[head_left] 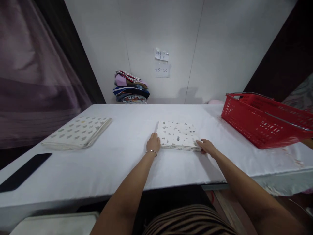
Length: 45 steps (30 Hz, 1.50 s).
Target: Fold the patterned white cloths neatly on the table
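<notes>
A small folded white cloth with tiny printed figures (178, 135) lies in the middle of the white table (127, 169). My left hand (153, 143), with a thin bracelet at the wrist, rests against the cloth's near left corner, fingers curled under its edge. At the near right corner my right hand (205, 145) grips the cloth's edge the same way. Both hands are closed on the folded cloth, which lies flat on the table.
A larger folded cloth with grey-green spots (77, 132) lies at the left. A dark flat phone-like slab (23, 172) sits at the near left edge. A red plastic basket (266, 119) stands at the right. Stacked coloured fabrics (130, 87) rest against the back wall.
</notes>
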Each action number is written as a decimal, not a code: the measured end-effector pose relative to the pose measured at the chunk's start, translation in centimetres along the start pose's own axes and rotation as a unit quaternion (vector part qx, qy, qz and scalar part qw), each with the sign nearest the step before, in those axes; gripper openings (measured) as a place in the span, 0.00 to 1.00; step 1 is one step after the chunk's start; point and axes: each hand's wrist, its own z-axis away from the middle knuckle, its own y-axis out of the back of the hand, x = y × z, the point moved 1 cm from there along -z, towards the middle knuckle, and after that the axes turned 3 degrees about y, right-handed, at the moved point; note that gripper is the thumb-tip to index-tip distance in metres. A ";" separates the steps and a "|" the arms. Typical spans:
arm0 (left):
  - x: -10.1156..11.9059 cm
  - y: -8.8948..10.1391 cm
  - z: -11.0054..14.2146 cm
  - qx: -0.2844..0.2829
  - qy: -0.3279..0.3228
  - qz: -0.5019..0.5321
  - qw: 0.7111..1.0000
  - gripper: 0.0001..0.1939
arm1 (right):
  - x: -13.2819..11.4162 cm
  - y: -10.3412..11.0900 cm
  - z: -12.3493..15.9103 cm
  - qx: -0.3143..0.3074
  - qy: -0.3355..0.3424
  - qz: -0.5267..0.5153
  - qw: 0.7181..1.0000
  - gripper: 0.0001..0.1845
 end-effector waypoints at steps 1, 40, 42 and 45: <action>0.1 0.0 -0.1 0.008 0.015 0.004 1.000 0.21 | -0.3 -0.1 -0.1 -0.012 -0.009 0.009 1.000 0.40; 2.9 -2.3 -0.2 -0.090 -0.087 -0.060 0.990 0.24 | -3.2 -12.9 9.1 -0.034 0.568 0.277 0.774 0.30; 3.4 -1.9 -0.7 -0.083 -0.093 -0.074 0.989 0.22 | -2.9 -12.9 9.1 -0.032 0.564 0.283 0.775 0.30; 4.3 -1.4 -2.1 -0.045 -0.102 -0.098 0.989 0.23 | -2.9 -12.8 9.0 -0.041 0.560 0.288 0.776 0.30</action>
